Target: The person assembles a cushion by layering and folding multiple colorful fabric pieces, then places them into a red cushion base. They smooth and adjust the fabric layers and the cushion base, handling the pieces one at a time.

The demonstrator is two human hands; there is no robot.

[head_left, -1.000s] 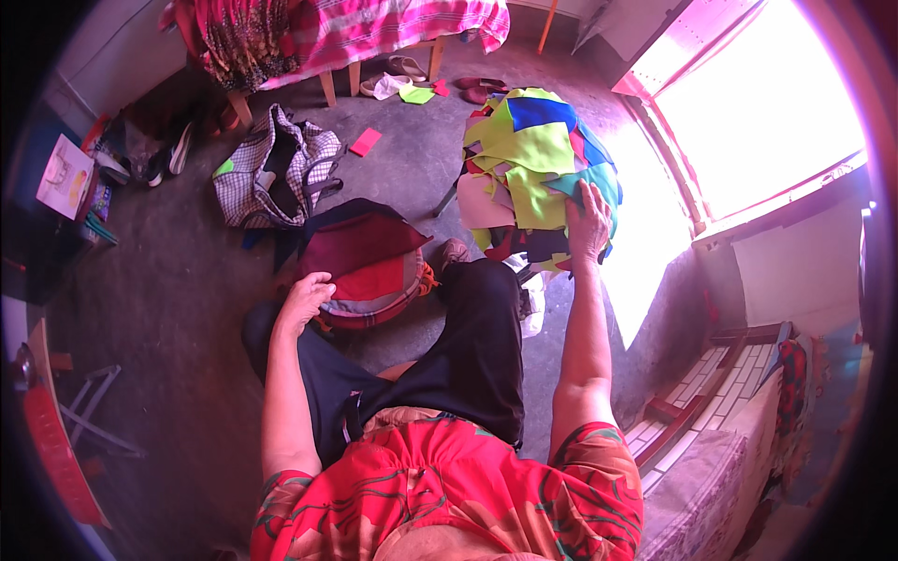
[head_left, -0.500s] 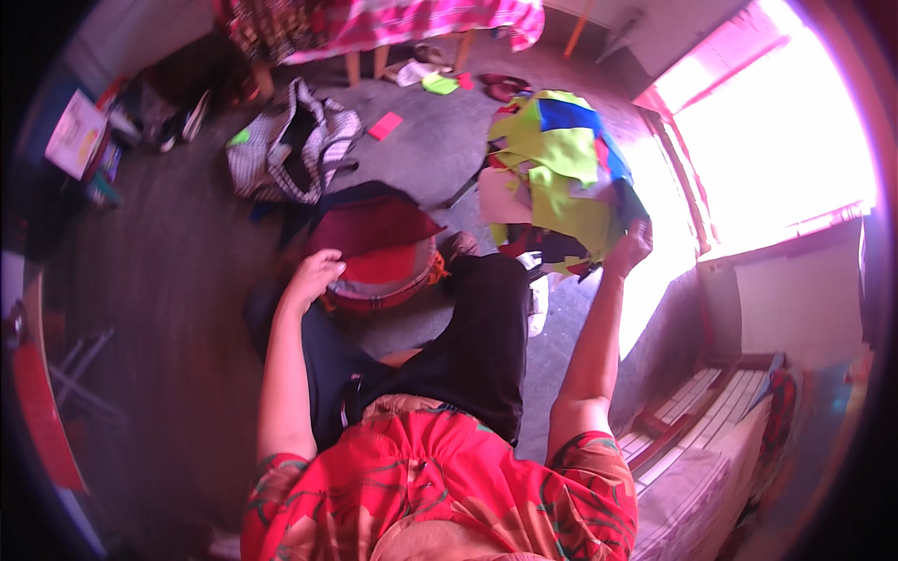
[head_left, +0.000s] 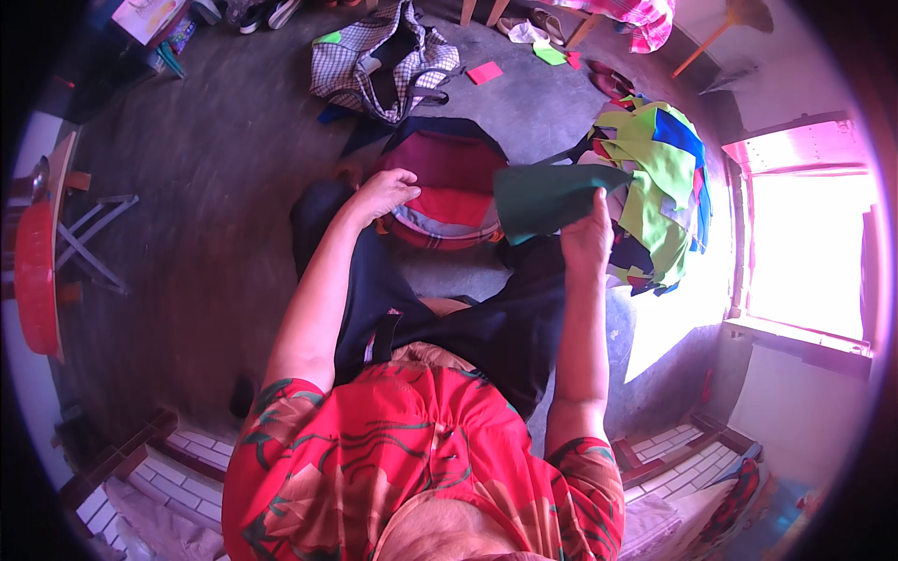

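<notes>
My right hand (head_left: 589,234) grips a dark green piece of cloth (head_left: 547,201), which spreads out to the left over my knee. In front of me, between my legs, sits a round, low bundle or container whose kind I cannot make out, with a plaid side (head_left: 440,234). Maroon cloth (head_left: 440,159) and red cloth (head_left: 454,204) lie on its top. My left hand (head_left: 385,194) is at the left edge of these cloths, its thumb and fingertips a little apart. To the right stands a large heap of cloth scraps (head_left: 645,178), mostly lime green, with blue and dark pieces.
A checked bag (head_left: 351,79) gapes on the floor ahead, near a small red piece (head_left: 485,72). Shoes (head_left: 613,79) lie by the heap. A bright window (head_left: 809,252) is at the right. A folding stand (head_left: 94,243) is at the left.
My right hand has moved left from the scrap heap, now with the dark green cloth in it. The view has shifted, while my left hand stays by the maroon cloth.
</notes>
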